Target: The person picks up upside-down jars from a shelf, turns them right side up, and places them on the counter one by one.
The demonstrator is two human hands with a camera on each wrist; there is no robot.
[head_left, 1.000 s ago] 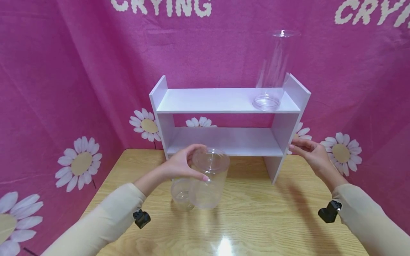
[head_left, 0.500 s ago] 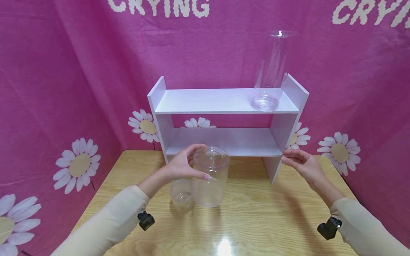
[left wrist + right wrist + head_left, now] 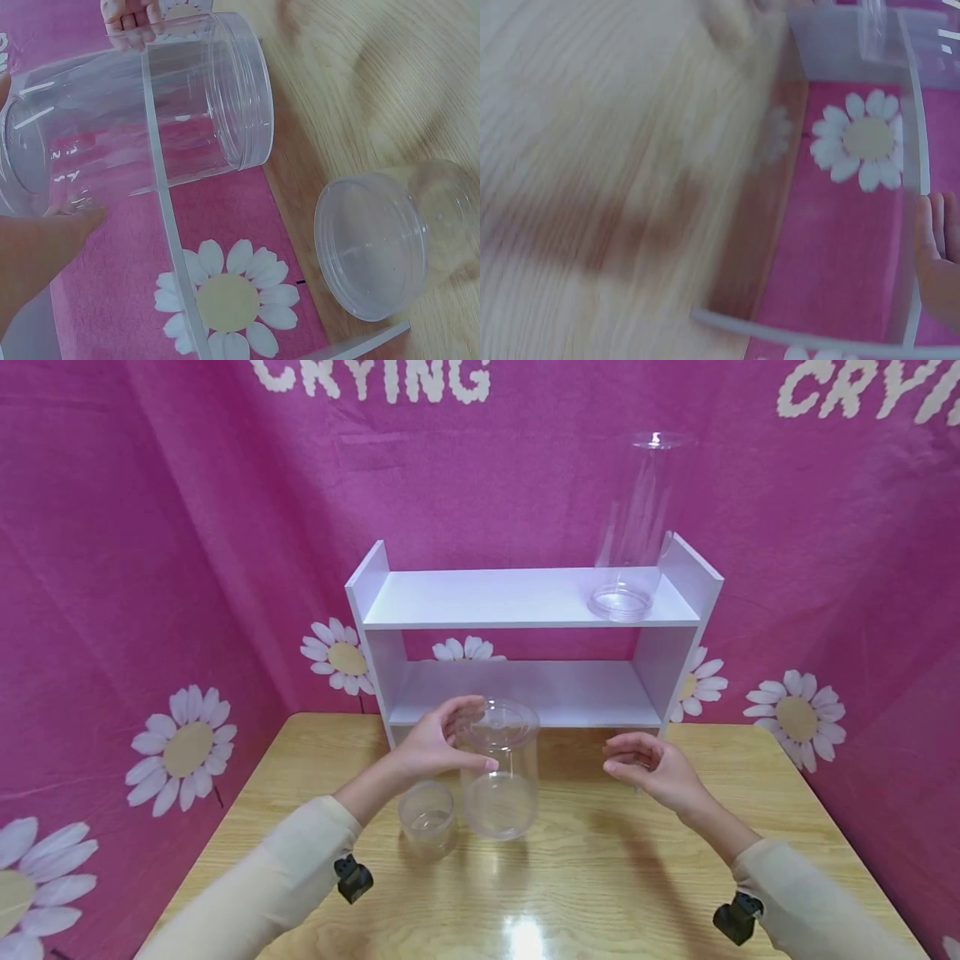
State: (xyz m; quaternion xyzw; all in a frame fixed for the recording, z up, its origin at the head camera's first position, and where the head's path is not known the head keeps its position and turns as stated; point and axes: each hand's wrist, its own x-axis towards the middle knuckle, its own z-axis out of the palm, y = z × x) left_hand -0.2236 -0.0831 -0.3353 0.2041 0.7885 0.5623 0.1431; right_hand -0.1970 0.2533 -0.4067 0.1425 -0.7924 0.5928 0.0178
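My left hand (image 3: 437,747) grips a large clear plastic jar (image 3: 512,785) from its left side, with fingers behind it and the thumb across its front. The jar hangs roughly upright above the table. In the left wrist view, its ribbed wide end (image 3: 244,90) points toward the tabletop. A smaller clear jar (image 3: 427,822) stands on the table just left of it. To the right, my right hand (image 3: 656,768) hovers in front of the shelf, fingers loosely curved and holding nothing. In the right wrist view, only part of that hand (image 3: 941,259) shows at the right edge.
A white two-tier shelf (image 3: 487,597) stands at the back of the wooden table (image 3: 600,893). On its top board, at the right end, stands a tall clear cylinder (image 3: 621,602). Behind hangs a pink cloth (image 3: 487,485) with daisies and lettering.
My right hand has moved left and down from beside the shelf toward the large jar. The lower end of that jar has swung right, so it now hangs straighter in my left hand.
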